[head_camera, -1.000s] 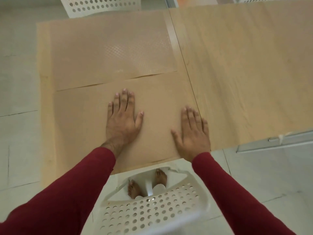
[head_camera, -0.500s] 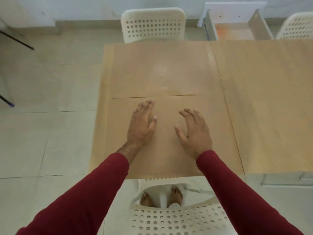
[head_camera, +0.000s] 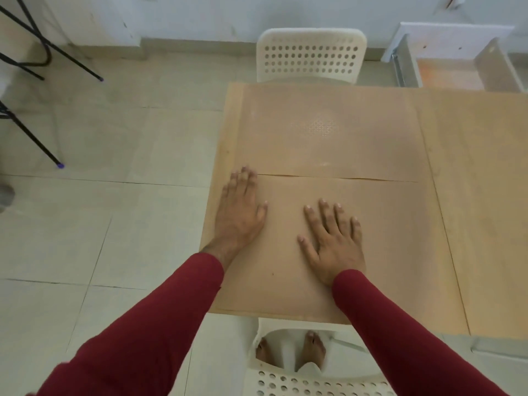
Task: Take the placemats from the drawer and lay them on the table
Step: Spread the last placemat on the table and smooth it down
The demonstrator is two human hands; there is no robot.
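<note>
Tiled floor (head_camera: pixel 85 224), wooden table (head_camera: pixel 480 195), two placemats (head_camera: pixel 328 132) edge-to-edge.

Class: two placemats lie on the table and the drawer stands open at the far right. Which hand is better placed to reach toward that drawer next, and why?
Probably the right hand: it lies flat on the near placemat toward the drawer side. The left hand rests at the table's opposite edge.

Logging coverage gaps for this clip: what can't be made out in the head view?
- Open drawer: contents blurred, right side cut by the frame edge.
- Near placemat: parts covered by the left hand and right hand.
- Table: right end out of frame.
</note>
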